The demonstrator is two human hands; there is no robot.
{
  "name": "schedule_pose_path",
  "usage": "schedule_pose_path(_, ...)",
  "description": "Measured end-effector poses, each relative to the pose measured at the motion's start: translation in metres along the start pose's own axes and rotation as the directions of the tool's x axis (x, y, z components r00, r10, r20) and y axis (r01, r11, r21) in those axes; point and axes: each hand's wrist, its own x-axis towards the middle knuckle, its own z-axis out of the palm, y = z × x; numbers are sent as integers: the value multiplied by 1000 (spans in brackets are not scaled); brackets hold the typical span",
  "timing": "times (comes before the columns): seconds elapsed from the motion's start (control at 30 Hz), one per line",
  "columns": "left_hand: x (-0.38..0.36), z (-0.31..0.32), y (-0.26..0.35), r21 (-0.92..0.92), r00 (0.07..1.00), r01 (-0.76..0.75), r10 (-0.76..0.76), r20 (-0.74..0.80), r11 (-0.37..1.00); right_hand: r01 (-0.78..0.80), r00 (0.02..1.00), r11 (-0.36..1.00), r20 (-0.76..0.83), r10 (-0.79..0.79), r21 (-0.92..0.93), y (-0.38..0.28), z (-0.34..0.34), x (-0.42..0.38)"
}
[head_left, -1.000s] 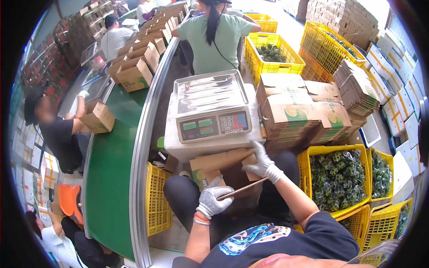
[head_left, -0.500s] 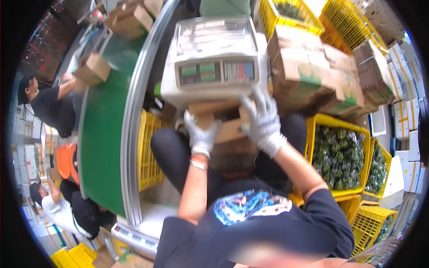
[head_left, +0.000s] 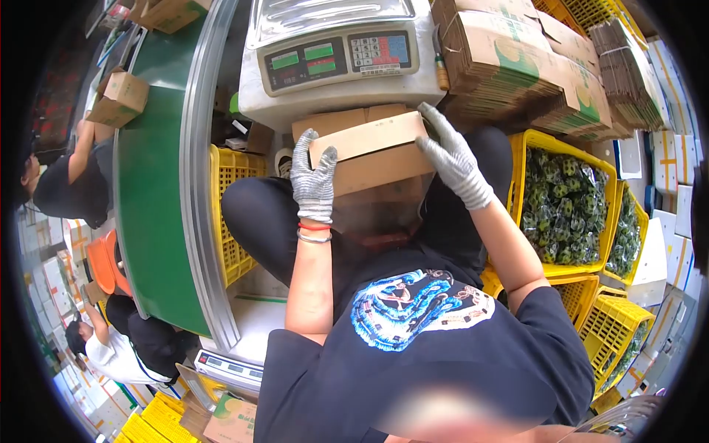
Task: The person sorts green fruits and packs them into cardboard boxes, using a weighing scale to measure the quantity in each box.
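A brown cardboard box (head_left: 380, 170) sits between my knees, just in front of the weighing scale (head_left: 336, 63). My left hand (head_left: 314, 181), in a grey-white knit glove, grips the box's left end, thumb on the near side. At the opposite end, my gloved right hand (head_left: 456, 159) presses its fingers and thumb against the cardboard edge. One pale flap (head_left: 369, 140) lies lengthwise between the two hands, with a dark gap below it. What is inside the box cannot be seen.
To the left runs a green conveyor belt (head_left: 159, 199) with a metal rail, carrying an open box (head_left: 122, 100) near a co-worker's arms. Stacked flat cartons (head_left: 517, 63) stand at upper right. A yellow crate (head_left: 513, 221) of bagged green produce is by my right knee.
Both hands were spread over the box and have now closed on its ends. The flap now lies between them. My view has shifted, and the box on the belt appears farther left.
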Motion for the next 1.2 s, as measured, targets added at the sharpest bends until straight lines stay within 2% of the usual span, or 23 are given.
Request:
schedule_pose_path(0.13, 2, -2, 5, 279, 998, -48, 36, 48, 959, -63, 997, 985, -45, 56, -162, 17, 13, 14)
schedule_pose_path(0.27, 5, 0, 3, 374, 994, -77, 39, 106, 924, -160, 987, 955, -48, 153, -250, 7, 15, 15)
schedule_pose_path(0.3, 4, -1, 4, 481, 990, -93, 31, 135, 872, -97, 993, 940, -92, 71, -328, 11, 17, 12)
schedule_pose_path(0.37, 0, 23, 39, 871, 970, -242, 137, 202, 427, -43, 992, 926, -123, -4, -374, 20, 18, 10)
schedule_pose_path(0.4, -3, 36, 52, 943, 944, -302, 184, 275, 138, -31, 987, 915, -155, -35, -403, 23, 17, 7)
schedule_pose_path(0.47, -3, 57, 50, 790, 807, -586, 217, 550, 180, -14, 986, 913, -159, -56, -408, 13, 12, 0)
schedule_pose_path(0.57, 1, 77, 31, 615, 648, -761, 230, 726, 206, -39, 957, 867, -268, -110, -497, 9, -2, -32)
schedule_pose_path(0.6, 2, 74, 31, 581, 616, -788, 254, 746, 205, 18, 933, 906, -318, -167, -423, 7, -14, -56)
schedule_pose_path(0.67, 3, 64, 32, 560, 592, -806, 229, 773, 192, 23, 843, 908, -480, -242, -417, -17, -64, -121)
schedule_pose_path(0.7, 1, 57, 34, 513, 559, -828, 260, 787, 228, -96, 773, 974, -632, -57, -205, -26, -85, -161)
schedule_pose_path(0.73, 1, 54, 36, 474, 537, -841, 294, 791, 262, -102, 600, 921, -761, -245, -377, 1, -103, -199)
schedule_pose_path(0.77, 0, 55, 47, 493, 512, -859, 238, 825, 137, -223, 492, 946, -865, -100, -236, 19, -126, -239)
schedule_pose_path(0.8, -4, 57, 62, 495, 487, -869, 175, 856, -2, -370, 304, 926, -952, 44, -75, 36, -138, -288)
schedule_pose_path(0.83, -1, 59, 64, 501, 499, -865, 131, 857, 20, -546, 131, 837, -986, 105, 16, 61, -146, -343)
schedule_pose_path(0.87, 5, 62, 67, 568, 573, -815, 16, 819, 115, -632, 7, 759, -977, 212, 160, 105, -151, -404)
schedule_pose_path(0.93, 34, 55, 68, 527, 567, -784, 32, 823, 330, -912, -203, 275, -917, 344, 305, 122, -135, -474)
schedule_pose_path(0.97, 49, 50, 78, 452, 581, -664, 32, 813, 596, -897, -250, 233, -866, 433, 375, 153, -121, -510)
schedule_pose_path(1.0, 64, 54, 92, 443, 589, -675, 69, 805, 589, -875, -287, 186, -787, 546, 448, 192, -122, -543)
schedule_pose_path(1.03, 46, 63, 136, 376, 706, -360, -14, 708, 854, -862, -348, 55, -669, 657, 503, 192, -113, -544)
schedule_pose_path(1.07, 78, 47, 141, 312, 730, -318, 21, 683, 895, -871, -339, 29, -642, 688, 491, 191, -106, -540)
schedule_pose_path(1.13, 109, 37, 167, 131, 795, -9, -72, 602, 991, -890, -315, -23, -579, 752, 455, 193, -105, -529)
schedule_pose_path(1.17, 101, 53, 183, 54, 796, 68, -87, 599, 996, -902, -244, 28, -560, 792, 432, 201, -104, -524)
schedule_pose_path(1.2, 88, 74, 183, -11, 761, 128, -91, 642, 992, -940, -211, -41, -483, 850, 339, 208, -100, -514)
